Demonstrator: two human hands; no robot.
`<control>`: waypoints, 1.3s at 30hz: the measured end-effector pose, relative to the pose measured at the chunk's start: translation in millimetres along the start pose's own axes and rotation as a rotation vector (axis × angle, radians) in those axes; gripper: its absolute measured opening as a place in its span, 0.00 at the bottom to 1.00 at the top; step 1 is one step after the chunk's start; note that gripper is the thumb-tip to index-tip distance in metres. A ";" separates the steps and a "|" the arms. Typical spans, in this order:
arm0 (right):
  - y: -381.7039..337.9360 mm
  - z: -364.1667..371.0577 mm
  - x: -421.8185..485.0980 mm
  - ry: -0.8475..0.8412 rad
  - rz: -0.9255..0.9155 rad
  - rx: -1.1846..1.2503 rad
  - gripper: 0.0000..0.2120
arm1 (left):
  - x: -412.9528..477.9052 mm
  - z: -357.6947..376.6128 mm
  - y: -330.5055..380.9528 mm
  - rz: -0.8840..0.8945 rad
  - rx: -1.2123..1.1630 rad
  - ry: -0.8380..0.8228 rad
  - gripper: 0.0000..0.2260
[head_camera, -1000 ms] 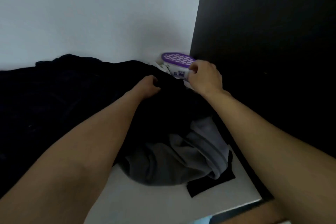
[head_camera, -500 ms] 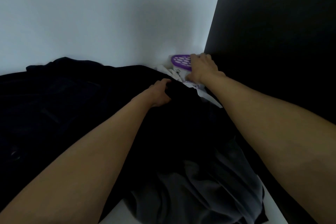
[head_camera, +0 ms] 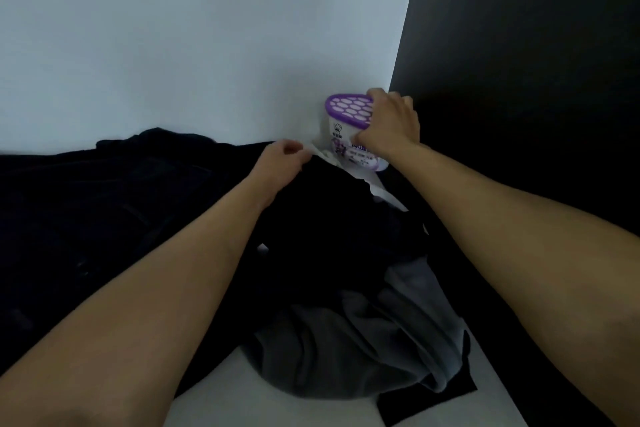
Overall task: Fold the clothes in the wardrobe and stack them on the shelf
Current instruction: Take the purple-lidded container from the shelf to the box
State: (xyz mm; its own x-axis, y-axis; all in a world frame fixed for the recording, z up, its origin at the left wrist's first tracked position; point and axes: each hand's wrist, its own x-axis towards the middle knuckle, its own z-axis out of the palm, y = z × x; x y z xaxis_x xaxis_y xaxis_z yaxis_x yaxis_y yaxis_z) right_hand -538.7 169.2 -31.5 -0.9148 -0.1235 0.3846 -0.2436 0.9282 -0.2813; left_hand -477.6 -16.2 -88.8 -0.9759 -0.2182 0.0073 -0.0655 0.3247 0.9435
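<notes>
Several unfolded clothes (head_camera: pixel 329 218) are heaped mid-frame on the shelf (head_camera: pixel 214 402), their far edge pinched by the left hand (head_camera: pixel 282 161). The tub (head_camera: pixel 346 113), upper right of centre, is clasped by the right hand (head_camera: pixel 391 125); it may be tipped if cloth caught beneath is tugged.

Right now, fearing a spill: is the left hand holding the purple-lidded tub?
No, the left hand grips black cloth; the right hand grips the tub.
</notes>
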 end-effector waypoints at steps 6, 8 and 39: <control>-46.8 -26.3 -27.8 -0.061 -0.169 0.258 0.46 | -48.0 -45.3 41.8 -0.191 -0.225 -0.084 0.28; -69.1 -26.0 -41.5 -0.094 -0.226 0.311 0.46 | -62.4 -58.3 44.2 -0.209 -0.264 -0.082 0.30; -329.5 -60.7 -584.7 -1.312 -0.157 1.427 0.24 | -707.9 -228.3 -74.7 -0.214 -0.561 1.025 0.21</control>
State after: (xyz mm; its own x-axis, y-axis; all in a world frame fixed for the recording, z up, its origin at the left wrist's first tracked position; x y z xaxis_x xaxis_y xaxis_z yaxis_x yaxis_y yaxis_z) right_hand 96.0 -43.1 -110.3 -0.3318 -0.9347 -0.1275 0.2433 0.0458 -0.9689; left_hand 265.7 -96.1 -88.8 -0.3177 -0.9366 -0.1478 0.1424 -0.2013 0.9691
